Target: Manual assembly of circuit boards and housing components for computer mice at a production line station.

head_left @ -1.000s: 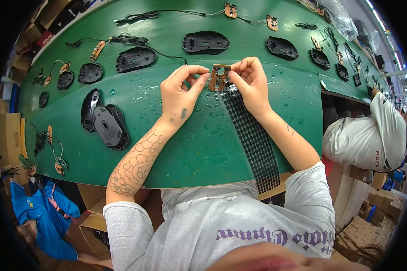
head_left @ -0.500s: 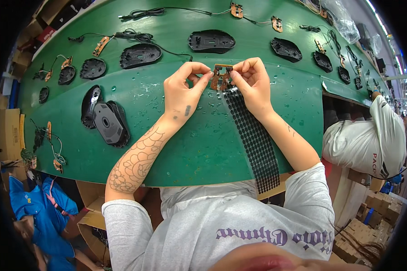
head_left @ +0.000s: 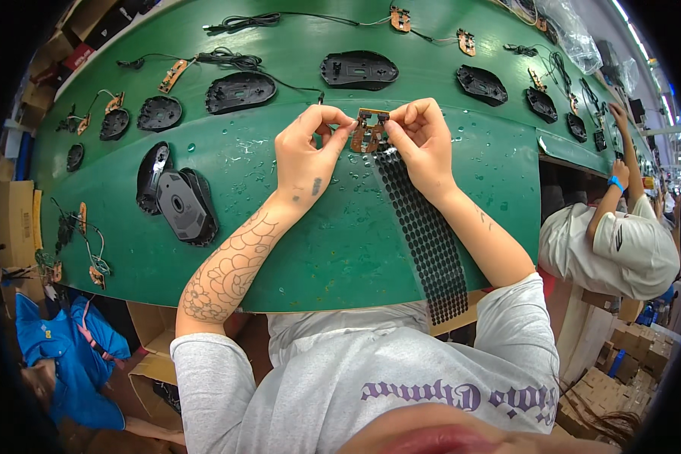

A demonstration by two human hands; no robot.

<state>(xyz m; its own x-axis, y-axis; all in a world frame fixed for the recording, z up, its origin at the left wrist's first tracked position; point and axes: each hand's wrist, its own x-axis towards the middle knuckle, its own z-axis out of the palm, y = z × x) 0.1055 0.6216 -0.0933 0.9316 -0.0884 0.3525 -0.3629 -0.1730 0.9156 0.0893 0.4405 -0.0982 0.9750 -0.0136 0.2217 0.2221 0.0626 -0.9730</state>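
Note:
A small brown circuit board (head_left: pixel 368 132) with black parts along its top edge is pinched between my two hands above the green mat. My left hand (head_left: pixel 309 147) grips its left edge with thumb and forefinger. On its right edge are the closed fingers of my right hand (head_left: pixel 424 144). Just below the board, a clear strip with rows of black round dots (head_left: pixel 420 227) runs down past the table's near edge, partly beside my right forearm. To the left of my left hand lie black mouse shells (head_left: pixel 181 204), one leaning against the others.
Along the far green surface sit several open black mouse bases (head_left: pixel 359 69), coiled cables (head_left: pixel 242 24) and small boards (head_left: pixel 172 76). Wired boards (head_left: pixel 97 276) lie at the left edge. A co-worker in a light shirt (head_left: pixel 620 250) reaches over the table at right; a person in blue (head_left: pixel 68 356) is at lower left.
The mouse bases and boards on the far surface have shifted slightly right. The co-worker at right has stretched both arms out over the table. My hands keep nearly the same place.

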